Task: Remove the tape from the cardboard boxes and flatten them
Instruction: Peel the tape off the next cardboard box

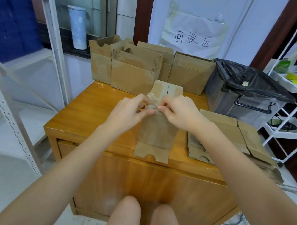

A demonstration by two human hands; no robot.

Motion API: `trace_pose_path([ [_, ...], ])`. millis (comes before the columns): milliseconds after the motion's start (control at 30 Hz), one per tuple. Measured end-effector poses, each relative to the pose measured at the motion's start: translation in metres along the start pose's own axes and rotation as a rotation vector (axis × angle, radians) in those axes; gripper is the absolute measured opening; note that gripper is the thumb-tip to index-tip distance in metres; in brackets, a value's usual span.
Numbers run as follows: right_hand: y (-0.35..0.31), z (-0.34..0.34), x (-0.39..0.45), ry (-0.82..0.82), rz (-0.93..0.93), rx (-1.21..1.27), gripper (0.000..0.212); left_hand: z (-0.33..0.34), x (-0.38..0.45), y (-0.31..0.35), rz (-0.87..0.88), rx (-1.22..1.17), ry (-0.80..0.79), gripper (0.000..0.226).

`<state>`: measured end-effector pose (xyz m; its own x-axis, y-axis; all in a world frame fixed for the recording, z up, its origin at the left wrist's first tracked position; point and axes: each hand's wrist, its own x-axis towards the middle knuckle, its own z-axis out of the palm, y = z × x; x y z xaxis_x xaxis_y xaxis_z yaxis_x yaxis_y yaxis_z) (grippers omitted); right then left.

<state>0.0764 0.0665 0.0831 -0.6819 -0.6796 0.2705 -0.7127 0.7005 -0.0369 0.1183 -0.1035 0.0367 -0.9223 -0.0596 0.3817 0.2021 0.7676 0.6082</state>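
I see the wooden table (91, 122); upright boxes (134, 70) at 12 o'clock, flattened stack (238, 135) at 3. Cardboard box (157, 131) lies centre. Left hand (127, 111) and right hand (180, 114), together, pinch crumpled clear tape (152, 101) above it.

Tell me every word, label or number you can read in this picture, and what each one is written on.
"回收区": handwritten in dark ink on the white paper sheet taped to the wall behind the cardboard boxes.
Red mark on the leftmost cardboard box: too faint and blurred to read.
Pale pattern on the white tumbler: no legible text.
Nothing else readable.
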Motion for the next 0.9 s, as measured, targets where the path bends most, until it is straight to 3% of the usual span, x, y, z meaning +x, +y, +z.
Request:
trace_pose_path([
  [267,0.010,0.005,-0.006,0.039,0.120,0.225,0.014,-0.009,0.007,0.003,0.176,0.167,-0.066,0.020],
  [433,0.010,0.005,-0.005,0.037,0.140,0.217,0.019,-0.011,0.005,0.004,0.284,0.401,-0.113,0.017],
  [633,0.011,0.006,-0.003,0.039,0.146,0.210,0.019,-0.007,0.001,0.009,0.295,0.635,-0.134,0.008],
  [767,0.013,0.006,-0.003,0.043,0.139,0.210,0.019,-0.010,-0.001,0.001,0.264,0.563,-0.101,0.009],
  [900,0.016,0.006,-0.003,0.042,0.132,0.217,0.018,-0.008,-0.009,-0.004,0.220,0.219,-0.093,0.022],
])
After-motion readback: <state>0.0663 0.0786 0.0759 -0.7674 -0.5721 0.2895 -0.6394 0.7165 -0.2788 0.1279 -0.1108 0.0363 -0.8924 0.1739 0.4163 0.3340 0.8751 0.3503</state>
